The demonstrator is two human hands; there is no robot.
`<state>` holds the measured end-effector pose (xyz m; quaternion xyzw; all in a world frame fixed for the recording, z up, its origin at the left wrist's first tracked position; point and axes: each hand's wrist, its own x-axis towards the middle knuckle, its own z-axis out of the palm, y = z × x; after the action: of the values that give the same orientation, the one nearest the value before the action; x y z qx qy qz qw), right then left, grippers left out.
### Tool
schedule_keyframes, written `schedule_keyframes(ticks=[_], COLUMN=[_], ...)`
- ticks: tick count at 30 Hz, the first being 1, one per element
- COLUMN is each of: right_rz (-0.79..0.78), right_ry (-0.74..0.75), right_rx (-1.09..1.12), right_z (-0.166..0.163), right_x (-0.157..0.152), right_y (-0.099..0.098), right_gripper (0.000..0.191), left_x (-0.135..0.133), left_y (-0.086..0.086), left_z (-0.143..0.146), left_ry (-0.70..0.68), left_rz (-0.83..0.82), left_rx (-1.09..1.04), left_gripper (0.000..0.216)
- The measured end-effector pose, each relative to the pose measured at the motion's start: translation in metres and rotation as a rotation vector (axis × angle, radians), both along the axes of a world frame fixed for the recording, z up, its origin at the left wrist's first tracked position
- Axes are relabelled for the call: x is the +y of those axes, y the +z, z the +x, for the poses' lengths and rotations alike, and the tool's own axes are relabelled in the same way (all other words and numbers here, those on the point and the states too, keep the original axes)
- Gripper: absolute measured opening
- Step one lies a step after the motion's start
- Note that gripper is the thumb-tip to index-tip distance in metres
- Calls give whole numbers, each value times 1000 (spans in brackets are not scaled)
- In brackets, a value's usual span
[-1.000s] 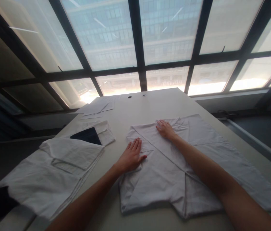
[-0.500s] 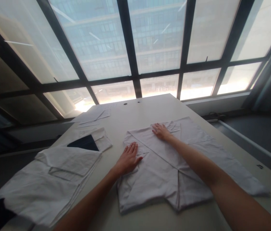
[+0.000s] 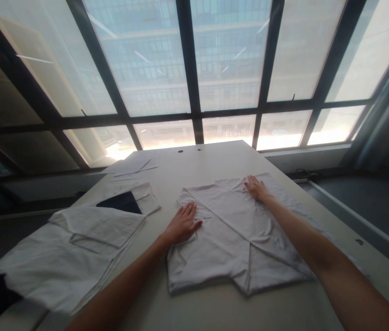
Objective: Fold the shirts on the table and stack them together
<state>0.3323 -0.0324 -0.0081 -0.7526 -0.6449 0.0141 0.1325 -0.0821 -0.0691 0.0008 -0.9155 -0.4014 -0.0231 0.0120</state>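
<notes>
A white garment, partly folded, lies spread on the white table; creases and overlapping layers run across it. On its left part my left hand rests flat, fingers stretched forward. My right hand presses near the garment's far edge, its fingers extended and slightly spread. Neither hand grips the cloth. Part of the garment on the right is hidden beneath my right forearm.
Left of the garment lie more folded white cloth and a dark blue piece. Papers sit at the table's far left corner. Tall windows stand behind the table, and a curtain hangs on the right.
My right hand has slid to the right along the garment's far edge. The left hand stays in almost the same spot. The view has shifted slightly.
</notes>
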Motion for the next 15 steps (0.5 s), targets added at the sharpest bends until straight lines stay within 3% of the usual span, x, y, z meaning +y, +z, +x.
schedule_keyframes(ticks=[6,11,15], right_rz=[36,1,12], right_ry=[48,60,-37], right_rx=[10,-58,-96], right_z=[10,44,77], right_x=[-41,-94,-120], right_y=[0,-21,-36], right_gripper=[59,57,57], left_x=[26,32,27], left_y=[6,4,0], left_z=[-11,-29,-41], left_ry=[-20,-36,-8], left_rz=[-24,-23,-38], left_rx=[8,1,-4], left_gripper=[82,82,82])
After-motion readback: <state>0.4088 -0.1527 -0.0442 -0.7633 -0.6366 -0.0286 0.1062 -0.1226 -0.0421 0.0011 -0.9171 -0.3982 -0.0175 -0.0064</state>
